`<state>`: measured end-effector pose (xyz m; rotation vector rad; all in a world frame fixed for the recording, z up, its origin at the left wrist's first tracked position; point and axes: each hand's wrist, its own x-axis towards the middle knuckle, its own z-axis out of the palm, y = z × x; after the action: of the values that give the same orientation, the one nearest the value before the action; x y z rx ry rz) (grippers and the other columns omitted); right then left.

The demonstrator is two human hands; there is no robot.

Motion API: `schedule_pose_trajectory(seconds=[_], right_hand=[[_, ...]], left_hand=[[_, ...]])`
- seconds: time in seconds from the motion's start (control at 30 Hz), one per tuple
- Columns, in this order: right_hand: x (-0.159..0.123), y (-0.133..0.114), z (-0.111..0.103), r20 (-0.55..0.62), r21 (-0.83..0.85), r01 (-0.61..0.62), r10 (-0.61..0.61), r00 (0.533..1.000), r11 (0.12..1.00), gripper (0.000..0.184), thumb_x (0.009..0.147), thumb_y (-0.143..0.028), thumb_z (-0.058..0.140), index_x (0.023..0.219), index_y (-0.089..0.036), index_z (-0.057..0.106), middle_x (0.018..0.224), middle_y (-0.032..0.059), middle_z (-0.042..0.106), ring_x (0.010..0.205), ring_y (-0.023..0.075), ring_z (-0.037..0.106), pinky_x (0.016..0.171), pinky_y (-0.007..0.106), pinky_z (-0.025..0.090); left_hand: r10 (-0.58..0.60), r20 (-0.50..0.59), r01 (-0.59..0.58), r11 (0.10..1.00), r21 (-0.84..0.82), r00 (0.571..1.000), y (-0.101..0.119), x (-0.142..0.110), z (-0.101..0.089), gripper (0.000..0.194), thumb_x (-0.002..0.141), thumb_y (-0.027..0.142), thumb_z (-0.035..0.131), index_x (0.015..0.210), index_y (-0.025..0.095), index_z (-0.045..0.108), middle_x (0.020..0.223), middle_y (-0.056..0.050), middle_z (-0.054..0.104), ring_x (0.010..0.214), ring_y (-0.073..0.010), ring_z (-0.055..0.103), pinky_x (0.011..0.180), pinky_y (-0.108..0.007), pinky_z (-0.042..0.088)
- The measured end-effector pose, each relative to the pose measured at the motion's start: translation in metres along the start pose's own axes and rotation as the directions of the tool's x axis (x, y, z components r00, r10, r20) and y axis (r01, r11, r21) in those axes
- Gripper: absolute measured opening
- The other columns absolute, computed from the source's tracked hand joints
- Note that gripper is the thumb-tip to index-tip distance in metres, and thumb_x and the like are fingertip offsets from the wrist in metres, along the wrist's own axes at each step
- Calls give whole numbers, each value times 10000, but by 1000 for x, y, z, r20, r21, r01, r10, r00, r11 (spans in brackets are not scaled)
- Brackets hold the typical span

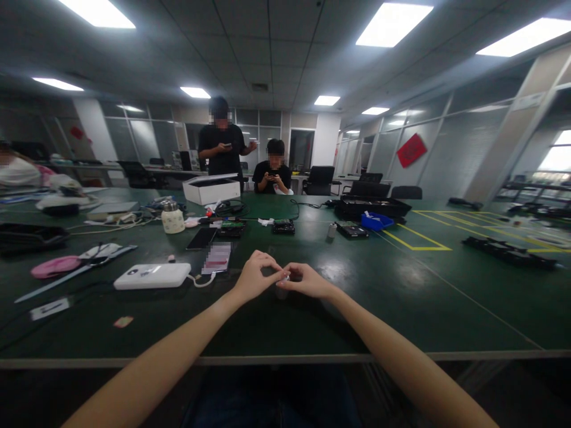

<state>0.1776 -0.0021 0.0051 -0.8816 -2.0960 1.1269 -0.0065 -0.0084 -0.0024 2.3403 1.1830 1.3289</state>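
My left hand [255, 274] and my right hand [307, 279] meet over the green table [401, 285], fingertips pinched together. Between the fingertips sits a tiny pale object [285, 277], too small to name. Both hands hover just above the table surface, near its front edge. A white power bank [152, 276] with a cable lies to the left of my left hand, next to a phone [217, 258].
Further back lie circuit boards [284, 226], a dark phone [201, 238], a cream bottle [172, 219], a white box [212, 189], a blue bin [377, 221] and black trays [373, 207]. A pink item [54, 266] lies left. Two people with phones are behind the table.
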Motion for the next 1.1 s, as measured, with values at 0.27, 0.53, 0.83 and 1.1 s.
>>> schedule_pose_trajectory(seconds=[0.27,0.53,0.83,1.1], right_hand=[[1,-1,1,-152,-100,93,-108,982,991,343,728,-459,660,848,-138,683,812,46,675,781,173,611,770,322,471],[15,22,-25,-409,-287,105,-221,886,952,275,814,-445,573,907,-230,718,971,61,690,961,215,598,904,381,426],[10,64,-48,-441,-576,-357,89,893,735,230,737,-492,645,885,-343,740,1178,78,600,1198,350,371,933,582,274],[11,19,-28,-450,-339,82,-238,861,937,241,835,-387,563,918,-217,711,997,57,696,972,204,607,914,373,419]], left_hand=[[-205,-163,192,977,-90,965,-7,2,3,334,862,461,459,878,190,654,739,-19,649,719,-165,568,653,-261,423],[-245,-224,240,970,-48,943,-17,2,2,342,905,381,353,828,193,628,618,14,594,594,-139,571,585,-232,394],[-255,-204,255,967,-31,945,-18,1,1,305,891,354,372,821,195,622,623,15,606,599,-142,589,586,-233,399],[-268,-162,266,963,-33,950,-17,1,2,297,887,347,381,826,189,625,626,12,601,607,-145,592,600,-238,399]])
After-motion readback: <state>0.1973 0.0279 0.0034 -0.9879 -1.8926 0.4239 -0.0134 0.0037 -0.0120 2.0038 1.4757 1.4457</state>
